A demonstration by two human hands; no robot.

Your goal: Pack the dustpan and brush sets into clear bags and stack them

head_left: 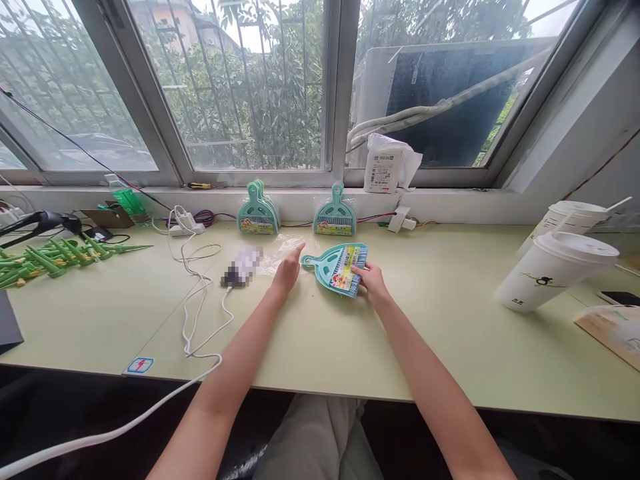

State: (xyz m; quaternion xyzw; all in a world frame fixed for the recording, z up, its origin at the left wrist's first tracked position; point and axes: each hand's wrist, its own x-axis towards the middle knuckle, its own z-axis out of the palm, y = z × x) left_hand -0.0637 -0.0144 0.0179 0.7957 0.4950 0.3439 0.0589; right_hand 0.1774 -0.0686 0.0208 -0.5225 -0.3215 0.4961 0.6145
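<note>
My right hand [373, 280] grips the bristle end of a turquoise mini dustpan and brush set [333, 268] with a printed label, thumb on top. The set lies tilted over the table, its handle loop pointing left. Just left of that loop is my left hand [287, 272], seen from the side with a finger stretched forward; its other fingers are partly hidden. A clear plastic bag [274, 257] lies flat beside my left hand; whether they touch is unclear. Against the wall lean more wrapped dustpan sets, one stack [258, 212] on the left and another [335, 213] on the right.
A white cable [200, 293] runs across the pale green table [450, 333] beside a blurred-out item [243, 267]. Green plastic pieces [55, 257] are piled at left. Large white cups [555, 270] stand at right. A white packet [387, 167] sits on the sill.
</note>
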